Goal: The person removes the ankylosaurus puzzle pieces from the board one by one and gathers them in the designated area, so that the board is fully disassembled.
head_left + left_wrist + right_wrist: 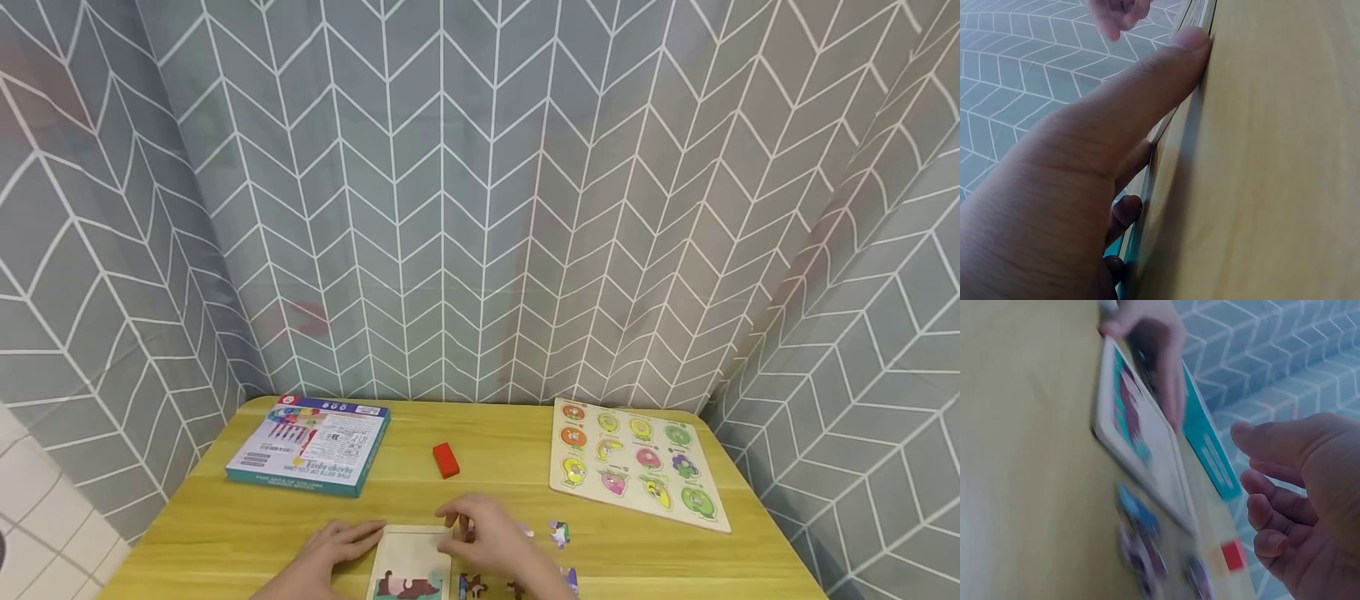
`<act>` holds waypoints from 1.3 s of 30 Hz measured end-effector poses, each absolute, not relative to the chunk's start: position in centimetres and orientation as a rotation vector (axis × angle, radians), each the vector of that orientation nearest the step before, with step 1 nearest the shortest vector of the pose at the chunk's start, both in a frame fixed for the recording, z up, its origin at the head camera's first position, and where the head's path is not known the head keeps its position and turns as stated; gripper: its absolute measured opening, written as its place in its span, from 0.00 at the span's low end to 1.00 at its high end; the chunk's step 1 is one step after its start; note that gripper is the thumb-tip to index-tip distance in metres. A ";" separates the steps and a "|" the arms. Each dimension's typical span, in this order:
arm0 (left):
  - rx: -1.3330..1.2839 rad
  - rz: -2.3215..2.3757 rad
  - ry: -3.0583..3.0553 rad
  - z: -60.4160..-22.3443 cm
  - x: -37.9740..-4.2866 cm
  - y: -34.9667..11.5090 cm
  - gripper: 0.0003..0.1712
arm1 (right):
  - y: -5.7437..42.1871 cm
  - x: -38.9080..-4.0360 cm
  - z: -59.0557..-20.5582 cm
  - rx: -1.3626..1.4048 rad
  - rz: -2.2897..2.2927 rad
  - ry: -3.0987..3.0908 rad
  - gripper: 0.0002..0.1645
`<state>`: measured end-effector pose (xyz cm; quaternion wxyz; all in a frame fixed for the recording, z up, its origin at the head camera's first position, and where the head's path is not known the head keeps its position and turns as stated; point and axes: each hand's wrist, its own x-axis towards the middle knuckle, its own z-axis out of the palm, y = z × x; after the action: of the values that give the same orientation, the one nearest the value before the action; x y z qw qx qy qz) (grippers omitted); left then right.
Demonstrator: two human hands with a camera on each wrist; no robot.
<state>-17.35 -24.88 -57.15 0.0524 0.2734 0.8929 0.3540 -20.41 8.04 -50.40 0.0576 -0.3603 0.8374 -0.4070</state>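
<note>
A small wooden jigsaw tray [411,547] lies at the table's near edge, its lower part filled with brown, pink and green pieces. My left hand [330,552] rests along the tray's left side, fingers fairly straight. In the left wrist view the thumb [1166,62] lies against the tray's edge. Over the tray's right side hovers my right hand [487,533]; the right wrist view shows its fingers [1272,506] loosely bent with nothing between them. Loose jigsaw pieces [474,586] lie right of the tray, some partly covered by the right hand and forearm.
A boxed bead set [311,446] lies at the back left of the wooden table. A red block [446,460] sits mid-table. At the right is a fruit puzzle board [637,462]. Another jigsaw piece [559,533] lies beyond the right forearm. Patterned curtains [480,208] surround the table.
</note>
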 end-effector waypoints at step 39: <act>0.926 1.065 2.738 -57.2 -17.3 -25.0 0.47 | 1.5 -17.4 -54.7 -1.106 -0.980 2.564 0.12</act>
<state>-17.30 -25.02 -57.19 0.0304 0.3006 0.8885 0.3455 -17.35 1.47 -54.70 0.0910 -0.3721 0.8628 -0.3299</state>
